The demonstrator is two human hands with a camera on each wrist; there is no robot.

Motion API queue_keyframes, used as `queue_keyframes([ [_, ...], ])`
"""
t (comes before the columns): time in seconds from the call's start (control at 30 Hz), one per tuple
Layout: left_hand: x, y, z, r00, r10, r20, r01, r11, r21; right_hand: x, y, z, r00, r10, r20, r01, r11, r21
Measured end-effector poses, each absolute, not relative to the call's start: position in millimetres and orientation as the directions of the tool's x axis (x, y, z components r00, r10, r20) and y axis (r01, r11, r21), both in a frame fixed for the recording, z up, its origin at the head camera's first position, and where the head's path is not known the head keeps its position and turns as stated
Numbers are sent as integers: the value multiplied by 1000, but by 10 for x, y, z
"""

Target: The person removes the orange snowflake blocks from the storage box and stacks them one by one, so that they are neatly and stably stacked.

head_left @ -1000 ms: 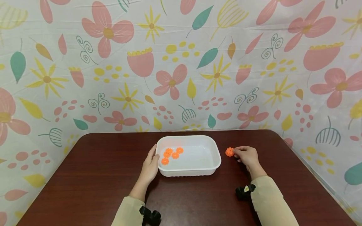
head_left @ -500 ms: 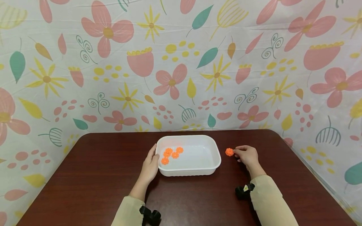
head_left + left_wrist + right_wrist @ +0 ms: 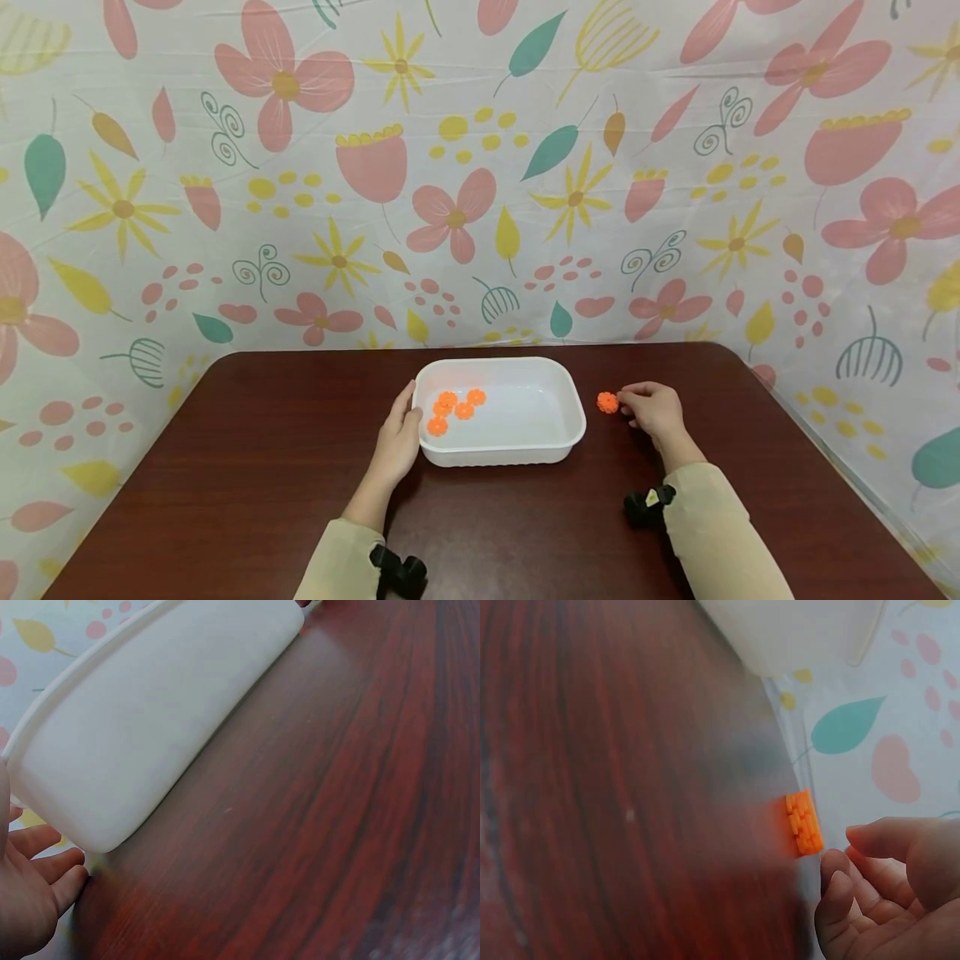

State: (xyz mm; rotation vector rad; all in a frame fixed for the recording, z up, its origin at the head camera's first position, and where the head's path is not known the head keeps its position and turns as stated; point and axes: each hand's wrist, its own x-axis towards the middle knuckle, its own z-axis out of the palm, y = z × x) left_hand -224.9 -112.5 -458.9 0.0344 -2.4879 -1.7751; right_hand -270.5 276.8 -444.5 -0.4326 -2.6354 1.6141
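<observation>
A white plastic tub (image 3: pixel 495 457) stands on the table; several orange flower-shaped pieces (image 3: pixel 464 411) lie at its left end. At that end my left hand (image 3: pixel 397 437) rests against the outside wall, thumb near the rim; the left wrist view shows fingers extended beside the tub's lower corner. To the right of the tub is a small stack of orange flower-shaped pieces (image 3: pixel 607 402), its layers visible edge-on in the right wrist view (image 3: pixel 804 823). Beside this stack my right hand (image 3: pixel 654 410) has its fingertips right at the edge, with a small gap at the index finger in the wrist view.
The dark brown wooden table (image 3: pixel 262 467) reaches back to a flower-print cloth (image 3: pixel 480 167) that hangs behind it and along the right side. Black wrist cameras (image 3: pixel 645 507) sit on both beige sleeves (image 3: pixel 723 529).
Almost nothing differs. The stack of orange pieces and the fingertips of my right hand show a tiny shift to the left; my left hand stays against the tub.
</observation>
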Motion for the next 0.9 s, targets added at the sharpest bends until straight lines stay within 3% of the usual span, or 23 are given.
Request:
queue_keyframes([
  [0.9, -2244, -1125, -4587, -997, -65, 47, 22, 333, 943, -2669, 2353, -4030, -992, 122, -24, 69, 380, -922],
])
